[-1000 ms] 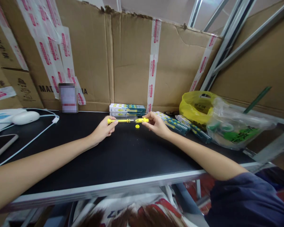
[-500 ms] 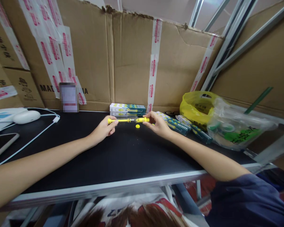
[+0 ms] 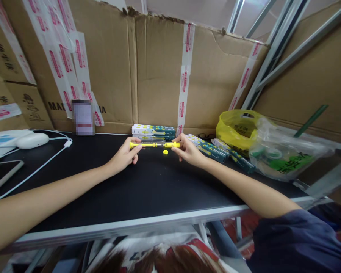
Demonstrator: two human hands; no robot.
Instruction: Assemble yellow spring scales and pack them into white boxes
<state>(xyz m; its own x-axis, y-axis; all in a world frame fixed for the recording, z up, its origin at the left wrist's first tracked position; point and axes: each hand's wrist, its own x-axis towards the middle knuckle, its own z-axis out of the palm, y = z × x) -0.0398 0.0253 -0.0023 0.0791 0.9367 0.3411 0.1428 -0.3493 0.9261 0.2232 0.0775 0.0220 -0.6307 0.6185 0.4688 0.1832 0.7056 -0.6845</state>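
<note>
A slim yellow tool (image 3: 149, 145) with a metal middle part is held level above the black table (image 3: 147, 189). My left hand (image 3: 127, 152) pinches its left end between thumb and fingers. At the tool's right end, my right hand (image 3: 189, 151) is closed round the thicker yellow part. A small round yellow piece (image 3: 165, 152) lies on the table just below the tool. Right behind the tool are stacked white and green boxes (image 3: 153, 131).
More printed boxes (image 3: 208, 148) lie right of my right hand. Beyond them are a yellow plastic bag (image 3: 235, 129) and a clear bag (image 3: 287, 155). At left are a phone (image 3: 83, 117), a white device (image 3: 32, 140) with cables and a tablet (image 3: 2, 176). Cardboard (image 3: 159, 76) stands behind.
The fingers of my right hand have shifted slightly on the tool's right end. My left hand has barely moved.
</note>
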